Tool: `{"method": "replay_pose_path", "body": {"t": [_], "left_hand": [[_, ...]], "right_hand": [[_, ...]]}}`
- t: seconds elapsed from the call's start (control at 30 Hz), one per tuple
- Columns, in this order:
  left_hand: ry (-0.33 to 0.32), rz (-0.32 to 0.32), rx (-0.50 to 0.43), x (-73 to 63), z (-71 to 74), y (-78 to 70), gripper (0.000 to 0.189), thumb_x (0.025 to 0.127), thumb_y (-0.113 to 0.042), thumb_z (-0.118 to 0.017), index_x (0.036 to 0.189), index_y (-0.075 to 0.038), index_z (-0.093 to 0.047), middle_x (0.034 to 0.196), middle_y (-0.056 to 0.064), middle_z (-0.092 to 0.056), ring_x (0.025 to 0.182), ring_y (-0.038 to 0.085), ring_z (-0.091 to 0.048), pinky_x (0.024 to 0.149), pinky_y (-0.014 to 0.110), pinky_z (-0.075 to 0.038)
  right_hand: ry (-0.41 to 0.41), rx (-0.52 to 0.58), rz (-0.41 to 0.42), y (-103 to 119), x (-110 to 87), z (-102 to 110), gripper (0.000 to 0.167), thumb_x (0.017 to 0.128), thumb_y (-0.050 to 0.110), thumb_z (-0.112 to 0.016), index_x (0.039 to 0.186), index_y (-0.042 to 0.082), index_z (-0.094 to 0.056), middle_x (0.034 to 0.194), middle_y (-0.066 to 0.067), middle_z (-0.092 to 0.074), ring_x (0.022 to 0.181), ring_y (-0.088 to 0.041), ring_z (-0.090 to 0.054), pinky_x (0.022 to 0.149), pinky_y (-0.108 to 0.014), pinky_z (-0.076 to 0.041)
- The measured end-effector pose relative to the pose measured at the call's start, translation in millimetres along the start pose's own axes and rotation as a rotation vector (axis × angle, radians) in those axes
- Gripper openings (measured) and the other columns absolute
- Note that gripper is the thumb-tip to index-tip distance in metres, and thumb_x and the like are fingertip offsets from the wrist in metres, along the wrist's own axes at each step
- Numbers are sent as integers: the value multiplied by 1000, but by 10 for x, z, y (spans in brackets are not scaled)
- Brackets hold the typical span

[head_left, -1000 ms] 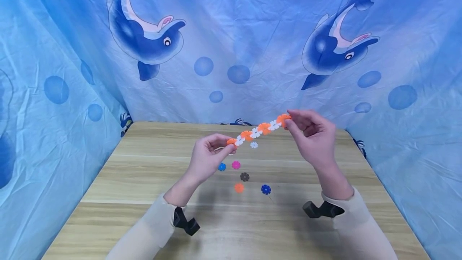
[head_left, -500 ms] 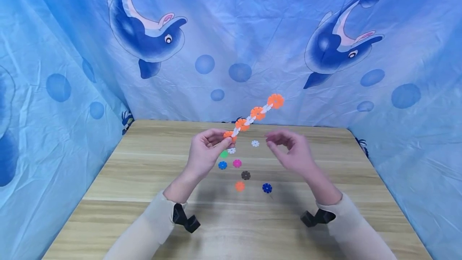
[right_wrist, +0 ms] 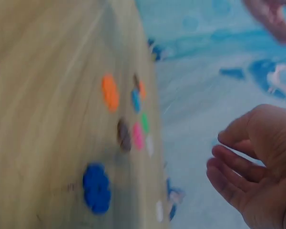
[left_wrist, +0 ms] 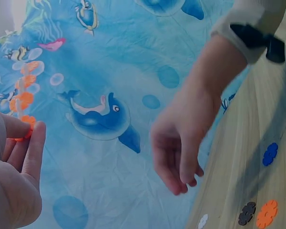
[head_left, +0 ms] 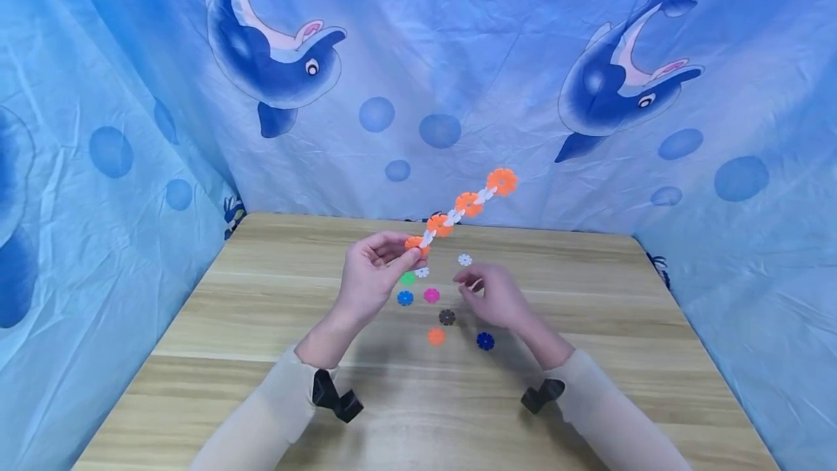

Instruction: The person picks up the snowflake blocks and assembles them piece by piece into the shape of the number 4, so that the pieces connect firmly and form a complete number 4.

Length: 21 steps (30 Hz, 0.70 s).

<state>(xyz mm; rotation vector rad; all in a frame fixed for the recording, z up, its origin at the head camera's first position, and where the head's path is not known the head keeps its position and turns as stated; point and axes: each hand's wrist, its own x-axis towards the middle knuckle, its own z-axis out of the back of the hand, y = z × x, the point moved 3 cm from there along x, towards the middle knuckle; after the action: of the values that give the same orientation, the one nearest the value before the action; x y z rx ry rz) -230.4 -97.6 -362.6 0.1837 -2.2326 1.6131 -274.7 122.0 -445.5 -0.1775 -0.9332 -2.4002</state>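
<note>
A chain of interlocking snowflake discs [head_left: 466, 202], orange and white by turns, slants up to the right above the table in the head view. My left hand [head_left: 371, 273] pinches the orange disc at its lower end between thumb and fingers; the far end stands free. In the left wrist view the chain [left_wrist: 22, 102] rises from the fingertips. My right hand [head_left: 495, 298] hovers over the table with loosely bent fingers and holds nothing. Nearest to it are a white disc [head_left: 465, 259] and a dark blue disc [head_left: 485, 341], both apart from it.
On the wooden table [head_left: 275, 325] lie single discs: white [head_left: 422, 272], green [head_left: 408, 278], light blue [head_left: 405, 298], pink [head_left: 431, 296], dark brown [head_left: 447, 317] and orange [head_left: 436, 336]. A blue dolphin-print curtain [head_left: 431, 42] encloses the back and sides.
My right hand has let go of the chain's upper end and moved down and left over the table. The chain now tilts more steeply, held by my left hand alone, which has hardly moved.
</note>
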Motion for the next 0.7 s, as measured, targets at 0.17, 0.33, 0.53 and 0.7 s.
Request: {"method": "replay_pose_path", "body": {"t": [0.17,0.33,0.53,0.7], "left_hand": [[0,0,4,-15,3,-37,26,84,0,-72,105,10,-62,94,17,-71,81,28,-72,78,47,-56],[3,-6,10,-25,-6,-35,25,84,1,-72,105,10,-63,95,18,-71,81,29,-72,77,45,-57],[13,-11,12,-26,-30,-25,25,84,1,-72,104,11,-63,96,20,-71,82,28,-72,77,44,-58],[14,-19,14,-31,-46,-34,25,84,0,-72,104,11,-63,95,18,-71,81,28,-72,77,44,-58]], "right_hand": [[-51,-129,-94,-340,190,-78,22,86,9,-67,108,9,-70,105,-6,-68,91,-21,-64,76,-33,-57],[-26,-199,-150,-570,334,-201,29,88,11,-65,117,7,-66,116,-11,-64,107,-29,-60,92,-44,-51],[78,-266,-163,-724,437,-336,40,93,7,-54,132,3,-55,135,-18,-54,129,-36,-45,111,-48,-34],[138,-338,-132,-765,455,-391,37,94,5,-50,131,1,-56,133,-19,-55,130,-37,-44,114,-48,-28]]}}
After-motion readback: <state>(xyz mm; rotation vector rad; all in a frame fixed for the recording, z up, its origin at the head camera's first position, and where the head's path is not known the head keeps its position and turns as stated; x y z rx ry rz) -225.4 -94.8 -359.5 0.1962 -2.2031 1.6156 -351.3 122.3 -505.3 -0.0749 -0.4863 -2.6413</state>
